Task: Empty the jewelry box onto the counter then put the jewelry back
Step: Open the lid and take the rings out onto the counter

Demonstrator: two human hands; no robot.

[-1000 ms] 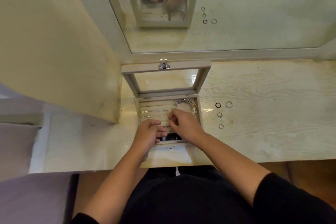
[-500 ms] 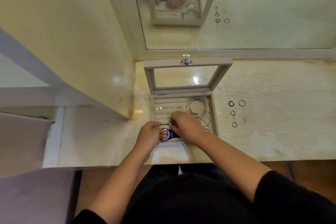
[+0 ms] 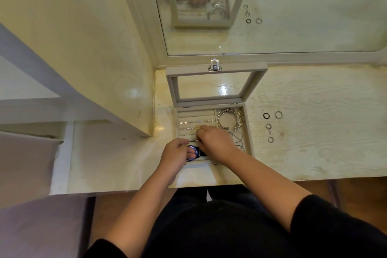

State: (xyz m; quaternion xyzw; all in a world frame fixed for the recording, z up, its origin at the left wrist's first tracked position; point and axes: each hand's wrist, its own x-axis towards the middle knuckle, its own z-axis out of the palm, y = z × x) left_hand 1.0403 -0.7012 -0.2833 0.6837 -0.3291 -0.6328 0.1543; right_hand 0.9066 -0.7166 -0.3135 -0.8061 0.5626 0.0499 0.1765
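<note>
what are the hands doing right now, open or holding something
Left hand: holds the blue-rimmed watch.
Right hand: fingers curled in the jewelry box; holding what cannot be told.

We observe the beige jewelry box (image 3: 249, 132) on the pale wooden counter (image 3: 314, 142), with its glass-windowed lid (image 3: 172, 90) open and leaning back towards the mirror. The clasp (image 3: 214, 67) sits on the lid's top edge.

- **Right rear compartment:** a stack of silver bangles (image 3: 229, 120), with thin hoops (image 3: 238, 141) just in front of them.
- **Left side:** small silver pieces (image 3: 196, 121) sit in the padded rows.
- **Front compartment:** a dark piece (image 3: 193, 153) with a blue-rimmed round face, gripped by the left hand (image 3: 174, 157).
- **Counter, right of the box:** four rings (image 3: 270, 126) lie flat, apart from each other.
</note>
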